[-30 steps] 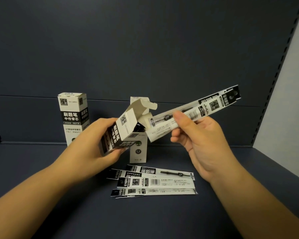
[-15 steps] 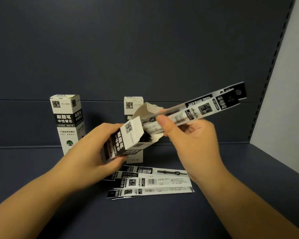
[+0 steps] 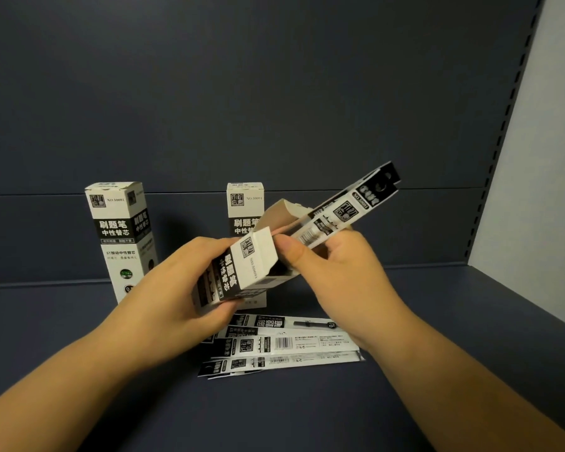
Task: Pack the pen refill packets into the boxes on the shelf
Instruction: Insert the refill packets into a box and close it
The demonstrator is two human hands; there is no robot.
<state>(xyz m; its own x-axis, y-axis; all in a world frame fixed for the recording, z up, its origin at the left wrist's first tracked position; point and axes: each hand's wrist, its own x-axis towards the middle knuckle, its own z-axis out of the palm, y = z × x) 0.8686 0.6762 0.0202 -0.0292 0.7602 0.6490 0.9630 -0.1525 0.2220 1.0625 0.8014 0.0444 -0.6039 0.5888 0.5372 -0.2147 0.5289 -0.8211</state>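
Note:
My left hand (image 3: 177, 288) grips an opened black-and-white refill box (image 3: 238, 272), tilted with its mouth and raised flap toward the upper right. My right hand (image 3: 336, 269) pinches a long pen refill packet (image 3: 343, 213) whose lower end sits inside the box mouth; its upper end sticks out up and to the right. Several more refill packets (image 3: 291, 350) lie flat in a loose pile on the shelf below my hands.
Two closed boxes stand upright at the back: one on the left (image 3: 121, 239), one in the middle (image 3: 243, 207) partly hidden behind the held box. The dark shelf floor (image 3: 307, 412) meets a back panel and a white side wall (image 3: 542, 190) on the right.
My right hand has pushed the packet down and left, deeper into the box mouth. My left hand kept the box in nearly the same place.

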